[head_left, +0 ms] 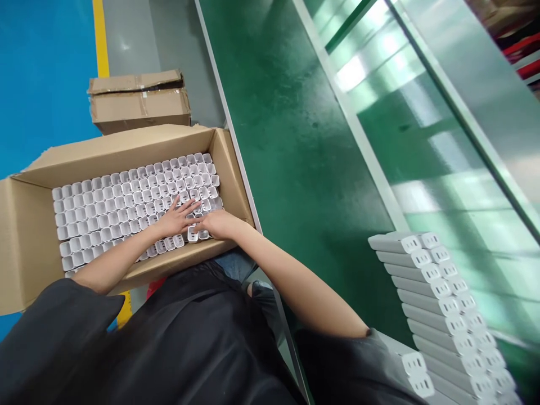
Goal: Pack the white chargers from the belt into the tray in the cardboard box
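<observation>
A large cardboard box with its flaps up holds rows of white plastic casings, packed upright; several show slots in their ends. Inside its right part, my left hand lies palm down over the casings, fingers spread. My right hand reaches in from the right beside it, fingers bent round a white plastic casing near the front wall. The fingertips of both hands nearly meet, and part of the right hand's grip is hidden.
Stacked white casings stand on the green worktop at the right, with two single casings nearby. Behind the open box sits another cardboard box. The worktop's metal edge runs close along the open box.
</observation>
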### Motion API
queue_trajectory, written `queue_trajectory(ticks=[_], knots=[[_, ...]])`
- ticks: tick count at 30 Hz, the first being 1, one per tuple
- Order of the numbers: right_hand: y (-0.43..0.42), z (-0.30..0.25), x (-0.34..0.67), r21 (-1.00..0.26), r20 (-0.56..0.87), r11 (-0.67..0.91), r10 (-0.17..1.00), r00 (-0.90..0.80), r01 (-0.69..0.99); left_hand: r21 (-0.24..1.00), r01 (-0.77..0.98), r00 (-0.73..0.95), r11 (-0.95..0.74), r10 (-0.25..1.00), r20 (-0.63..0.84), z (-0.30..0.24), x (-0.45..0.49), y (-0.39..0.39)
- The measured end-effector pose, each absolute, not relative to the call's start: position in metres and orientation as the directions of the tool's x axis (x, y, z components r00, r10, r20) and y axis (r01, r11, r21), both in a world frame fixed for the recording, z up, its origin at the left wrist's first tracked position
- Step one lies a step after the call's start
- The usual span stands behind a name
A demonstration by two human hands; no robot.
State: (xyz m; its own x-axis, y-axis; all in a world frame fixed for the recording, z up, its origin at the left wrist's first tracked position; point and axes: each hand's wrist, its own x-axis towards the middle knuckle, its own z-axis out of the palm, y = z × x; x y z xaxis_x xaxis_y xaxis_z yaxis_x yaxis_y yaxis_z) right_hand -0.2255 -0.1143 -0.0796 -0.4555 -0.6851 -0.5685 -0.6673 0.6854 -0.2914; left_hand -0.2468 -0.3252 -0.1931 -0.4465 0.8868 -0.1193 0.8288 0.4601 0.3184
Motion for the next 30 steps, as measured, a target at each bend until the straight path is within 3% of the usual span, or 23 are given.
queue_trajectory(ticks=[16, 30], knots=[[-0.142, -0.091, -0.223, -0.327, -0.524, 0.594, -0.761, -0.382, -0.735, 0.316, 0.822, -0.453, 0.474, 0.88, -0.142, -0.194, -0.249, -0.327], [-0.126, -0.098, -0.225, -0.305, -0.575, 0.623, -0.724, -0.382, -0.721, 0.312, 0.812, -0.47, 0.493, 0.87, -0.15, -0.19, -0.25, -0.324]])
